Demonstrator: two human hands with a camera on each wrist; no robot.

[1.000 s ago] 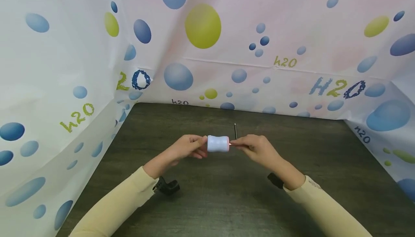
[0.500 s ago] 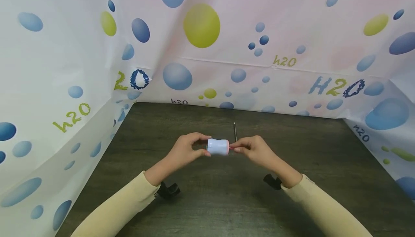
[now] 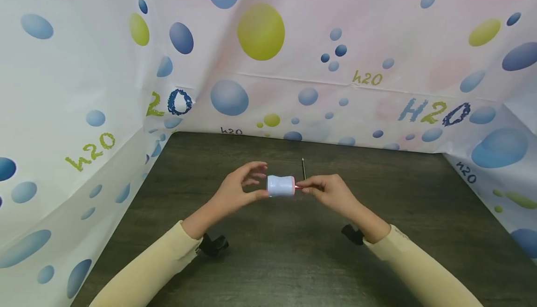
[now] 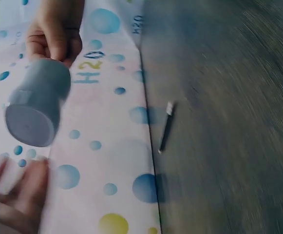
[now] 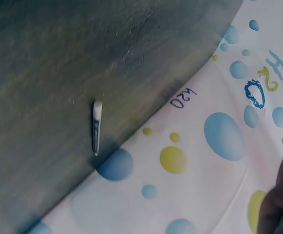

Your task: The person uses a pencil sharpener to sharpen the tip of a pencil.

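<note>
A light-blue, waisted pencil sharpener [image 3: 281, 186] with a pink rim is held level above the table, its flat end facing the left wrist camera. My right hand [image 3: 335, 194] pinches a thin red pencil [image 3: 298, 187] that enters the pink end; only a short stretch of it shows. My left hand [image 3: 235, 190] is spread at the other end, thumb and fingers apart. In the left wrist view, the blurred left hand [image 4: 22, 195] has a gap between it and the sharpener. Only a dark part of a hand [image 5: 282, 195] shows in the right wrist view.
A slim dark pencil-like stick with a pale end [image 3: 304, 169] lies on the dark wooden table [image 3: 285, 260], just beyond the right hand. A white sheet with coloured bubbles [image 3: 262, 31] rises behind and at both sides.
My left hand first gripped the sharpener's left end, then changed its hold, and now has its fingers spread off it. The right hand keeps pinching the pencil, and the sharpener stays nearly in place.
</note>
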